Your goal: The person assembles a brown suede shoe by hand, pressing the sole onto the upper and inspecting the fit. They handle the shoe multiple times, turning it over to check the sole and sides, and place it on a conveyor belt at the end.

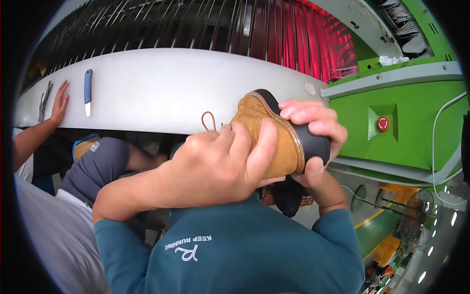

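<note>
A tan suede shoe (284,152) with a dark sole is held on its side in front of my chest, sole facing right. My left hand (215,161) grips the upper, its thumb pressed along the suede side. Around the black sole wraps my right hand (318,125), fingers over the top and thumb underneath. A brown lace loop (209,120) sticks up beyond my left knuckles. My left fingers cover part of the shoe's opening.
A white ledge (161,88) runs ahead, bearing a blue-handled knife (88,90) and a metal tool (44,103). A co-worker's hand (59,105) rests there. Behind it are metal rollers (196,27) with red light. A green machine (406,112) with a red button (382,124) stands right.
</note>
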`<state>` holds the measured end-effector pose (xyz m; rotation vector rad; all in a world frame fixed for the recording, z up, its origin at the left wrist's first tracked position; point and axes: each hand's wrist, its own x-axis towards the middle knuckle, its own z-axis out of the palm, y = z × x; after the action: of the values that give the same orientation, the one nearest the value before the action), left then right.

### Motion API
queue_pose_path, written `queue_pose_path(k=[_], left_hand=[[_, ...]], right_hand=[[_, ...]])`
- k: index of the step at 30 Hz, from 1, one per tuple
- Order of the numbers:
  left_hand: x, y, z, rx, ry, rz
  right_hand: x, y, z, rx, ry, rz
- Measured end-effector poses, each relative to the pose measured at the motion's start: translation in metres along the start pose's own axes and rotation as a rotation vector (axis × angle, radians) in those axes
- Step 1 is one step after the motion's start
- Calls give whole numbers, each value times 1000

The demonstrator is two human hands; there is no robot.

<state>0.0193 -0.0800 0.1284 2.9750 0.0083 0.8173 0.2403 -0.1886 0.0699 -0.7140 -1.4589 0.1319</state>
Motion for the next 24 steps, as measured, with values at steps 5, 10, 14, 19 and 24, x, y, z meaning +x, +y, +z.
queue_pose_path(k=[5,10,14,19,24], left_hand=[[-15,15,12,113,116,62],[-26,16,16,47,185,-46],[-41,8,10,-169,202,-184],[-97,15,44,-925,320,-719],[-123,7,27,-811,193,-856]], right_hand=[[-7,-11,2,-4,-35,-36],[-7,-14,10,-18,-46,-34],[-15,-16,37,-102,2,-71],[-27,-14,79,-316,-38,-137],[-93,1,149,-304,163,-211]])
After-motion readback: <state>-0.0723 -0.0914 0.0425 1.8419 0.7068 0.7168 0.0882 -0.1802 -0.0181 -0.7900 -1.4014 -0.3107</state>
